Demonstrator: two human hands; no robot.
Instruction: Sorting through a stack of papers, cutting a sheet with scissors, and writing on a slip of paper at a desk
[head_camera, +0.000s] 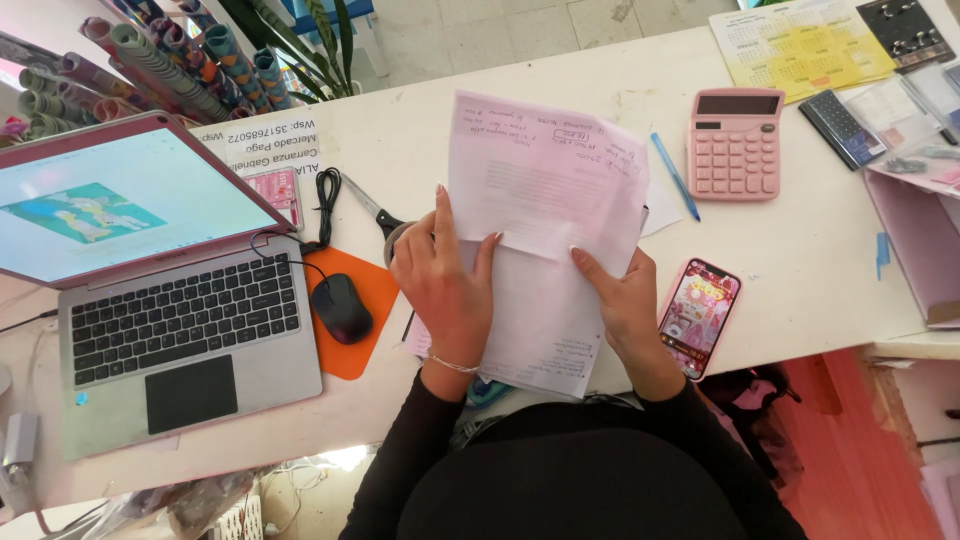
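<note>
A person sits at a white bench (780, 270) and holds a small stack of papers (545, 200) up over it. The left hand (445, 280) grips the left edge of the papers, thumb on top and fingers closed round behind. The right hand (620, 300) grips the lower right edge the same way. Both hands are closed on the sheets. The top sheet is pale pink with lines of writing, and white sheets show under it.

Everything else sits around the papers. A pink calculator (735, 143) is up and to the right of them, with a blue pen (675, 175) between. A phone in a pink case (698, 316) lies just right of the right hand, close to the bench edge. Left of the papers lie scissors (372, 208), then a black mouse (341, 307) on an orange pad (360, 345), then an open laptop (170, 300). Rolls of wrapping paper (160, 60) stand behind the laptop.

I think something lies under the papers, near the scissors, but I cannot tell what.

The phone could get knocked off if the right elbow swings out, since it sits so near the edge. A loose sheet could also slip from the stack, because only the edges are pinched.
</note>
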